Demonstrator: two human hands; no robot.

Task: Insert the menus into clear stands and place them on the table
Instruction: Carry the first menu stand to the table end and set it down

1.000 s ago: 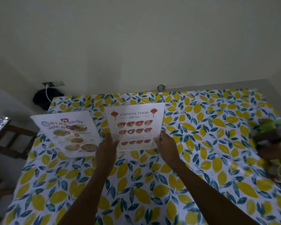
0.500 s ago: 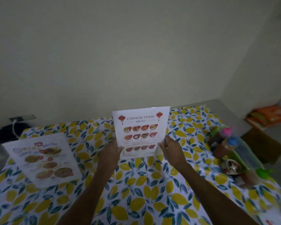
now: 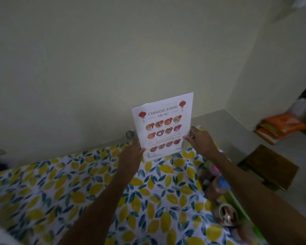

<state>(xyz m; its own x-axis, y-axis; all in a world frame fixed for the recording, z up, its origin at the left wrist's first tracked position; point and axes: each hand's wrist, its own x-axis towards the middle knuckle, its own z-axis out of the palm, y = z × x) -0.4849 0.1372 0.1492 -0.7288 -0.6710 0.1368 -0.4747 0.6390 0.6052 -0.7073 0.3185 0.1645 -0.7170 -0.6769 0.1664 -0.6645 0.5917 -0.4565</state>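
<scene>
The white "Chinese Food Menu" sheet sits inside a clear stand [image 3: 163,127], upright and tilted slightly, at the far right part of the table [image 3: 64,190] with its lemon-print cloth. My left hand [image 3: 131,157] grips the stand's lower left edge. My right hand [image 3: 200,140] pinches its right edge with fingers and thumb. I cannot tell whether the stand's base touches the cloth. The other menu is out of view.
A green tray with bottles, a cup and small items [image 3: 223,200] lies along the table's right edge. A dark wooden stool [image 3: 268,167] stands on the floor to the right. Orange packets [image 3: 281,128] sit on a ledge. The wall is close behind the table.
Both hands have carried the stand with the menu to the right and farther back, raising it more upright. My view swung right, so the second menu on the left dropped out of sight.
</scene>
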